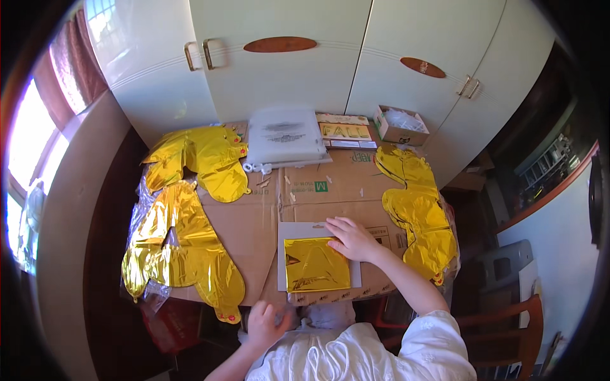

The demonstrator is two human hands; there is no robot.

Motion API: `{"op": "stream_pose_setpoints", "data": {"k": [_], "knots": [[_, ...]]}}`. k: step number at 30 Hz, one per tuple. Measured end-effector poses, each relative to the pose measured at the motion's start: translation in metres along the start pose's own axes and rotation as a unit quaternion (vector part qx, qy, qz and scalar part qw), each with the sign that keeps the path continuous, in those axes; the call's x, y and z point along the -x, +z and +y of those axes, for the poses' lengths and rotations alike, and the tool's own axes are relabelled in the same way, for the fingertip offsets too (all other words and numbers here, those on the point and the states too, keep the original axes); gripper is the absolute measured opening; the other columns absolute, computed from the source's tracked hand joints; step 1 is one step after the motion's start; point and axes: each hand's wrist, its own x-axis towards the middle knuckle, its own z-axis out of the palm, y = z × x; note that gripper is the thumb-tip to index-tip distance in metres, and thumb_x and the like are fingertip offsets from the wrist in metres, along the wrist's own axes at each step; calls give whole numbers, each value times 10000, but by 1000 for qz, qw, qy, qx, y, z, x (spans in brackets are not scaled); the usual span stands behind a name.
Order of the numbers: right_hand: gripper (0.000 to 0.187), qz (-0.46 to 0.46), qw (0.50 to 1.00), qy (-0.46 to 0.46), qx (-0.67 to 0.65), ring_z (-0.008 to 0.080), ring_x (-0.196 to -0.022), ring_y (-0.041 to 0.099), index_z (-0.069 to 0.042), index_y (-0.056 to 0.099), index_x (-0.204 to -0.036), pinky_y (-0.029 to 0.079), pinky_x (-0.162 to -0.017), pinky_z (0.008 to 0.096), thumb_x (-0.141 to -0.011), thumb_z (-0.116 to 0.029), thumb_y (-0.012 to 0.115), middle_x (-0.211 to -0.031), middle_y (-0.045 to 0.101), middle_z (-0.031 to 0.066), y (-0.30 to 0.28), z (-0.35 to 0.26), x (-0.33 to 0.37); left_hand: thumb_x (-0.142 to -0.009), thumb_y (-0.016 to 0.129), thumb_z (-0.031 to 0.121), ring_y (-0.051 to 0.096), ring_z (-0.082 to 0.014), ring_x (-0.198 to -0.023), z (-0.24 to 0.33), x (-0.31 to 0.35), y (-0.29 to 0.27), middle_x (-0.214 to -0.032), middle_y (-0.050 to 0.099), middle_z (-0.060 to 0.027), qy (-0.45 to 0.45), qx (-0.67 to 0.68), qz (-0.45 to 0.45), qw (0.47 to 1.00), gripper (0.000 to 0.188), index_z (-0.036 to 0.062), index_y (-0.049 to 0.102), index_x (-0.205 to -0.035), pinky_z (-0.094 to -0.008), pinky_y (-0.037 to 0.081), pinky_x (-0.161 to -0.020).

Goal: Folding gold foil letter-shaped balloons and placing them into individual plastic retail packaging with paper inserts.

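Observation:
A folded square of shiny gold foil (318, 270) lies on a pale grey backing card (304, 230) at the near middle of the table. My right hand (352, 240) rests flat at the card's upper right, fingers stretched out and touching the foil's top corner. My left hand (267, 327) is curled just off the table's near edge, left of the card; whether anything is in its fingers is hidden. Flat gold foil balloons are spread at the left, an A-shaped one (213, 267) nearest and another (216, 159) behind it. More gold foil balloons (422, 222) lie along the right edge.
Brown cardboard (248, 222) covers the table. At the back are a stack of clear plastic bags (283, 136), a printed balloon package (346, 132) and an open box (403, 130) of clear plastic. White cabinets (279, 76) stand behind; a wooden chair (530, 330) is at the right.

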Motion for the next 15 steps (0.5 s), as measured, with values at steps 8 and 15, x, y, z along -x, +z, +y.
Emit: {"op": "stream_pose_setpoints", "data": {"k": [8,15], "knots": [[576,35,998,0,60,361,-1366,366,-24,467,-1380,292,-1124,524,-943,-387,558,-1457,422,185,-3,-40,17,-986,567,171,658,-169,-983,2,1,69,-1108,675,-100,-240,653,-74,715,284,-27,592,-1189,-311,515,-847],[873,-29,996,4,89,384,-1462,176,-118,338,-1492,110,-1166,597,-856,-691,507,-1570,244,170,15,-69,44,-907,639,261,608,-289,-1076,25,-13,9,-1230,613,-158,-36,68,-55,996,390,-13,600,-1181,-371,476,-899]]}}
